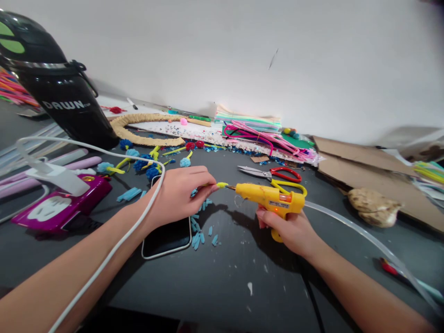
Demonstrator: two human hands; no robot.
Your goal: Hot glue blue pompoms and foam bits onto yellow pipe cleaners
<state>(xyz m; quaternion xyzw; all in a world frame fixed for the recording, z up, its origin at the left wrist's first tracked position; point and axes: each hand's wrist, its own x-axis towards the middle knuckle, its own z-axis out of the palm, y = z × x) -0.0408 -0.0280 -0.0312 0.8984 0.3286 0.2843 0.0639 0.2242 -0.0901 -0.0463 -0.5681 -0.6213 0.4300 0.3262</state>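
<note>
My left hand (183, 192) is closed, pinching a small yellow fuzzy piece (222, 185) between thumb and fingers. My right hand (286, 229) is wrapped round the handle of a yellow glue gun (270, 198), whose metal nozzle points left and meets or nearly meets the tip of the yellow piece. A clear glue stick (347, 224) runs out of the gun's back. Below my left hand lies a phone (168, 239), partly hidden. Short light-blue pieces (197, 239) are scattered beside it. Blue flowers with yellow stems (142, 162) lie beyond my left wrist.
Scissors (270, 174) lie beyond the glue gun. A black bottle (65, 92) and a purple power socket (65, 201) stand at the left, and a white cable (152, 199) crosses my left arm. Pink pipe cleaners (263, 136) lie at the back, cardboard (364, 171) at the right.
</note>
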